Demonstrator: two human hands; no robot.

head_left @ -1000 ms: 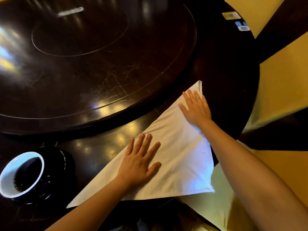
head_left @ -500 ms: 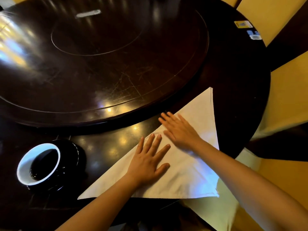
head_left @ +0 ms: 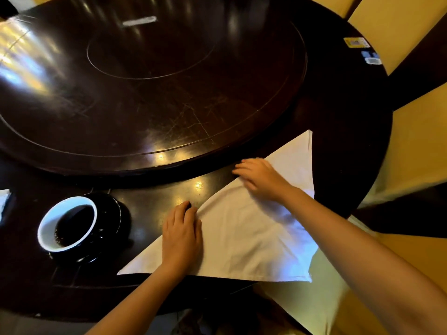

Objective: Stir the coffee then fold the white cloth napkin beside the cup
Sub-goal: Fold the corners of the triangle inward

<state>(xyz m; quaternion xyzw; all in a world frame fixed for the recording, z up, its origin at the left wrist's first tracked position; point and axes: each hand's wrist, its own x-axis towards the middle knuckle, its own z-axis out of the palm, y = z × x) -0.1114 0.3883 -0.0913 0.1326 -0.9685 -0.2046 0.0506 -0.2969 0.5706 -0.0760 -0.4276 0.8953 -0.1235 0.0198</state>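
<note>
Our hands have slid from flat mid-cloth to the triangular white napkin's (head_left: 251, 233) long edge; left hand (head_left: 182, 234) and right hand (head_left: 260, 178) curl narrowly, seemingly gripping it for another fold, beside the coffee cup (head_left: 67, 226).

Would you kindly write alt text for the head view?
Two bare hands, left hand and right hand, press on the long edge of a white napkin folded into a triangle on a dark round table; left sits a coffee cup.
</note>
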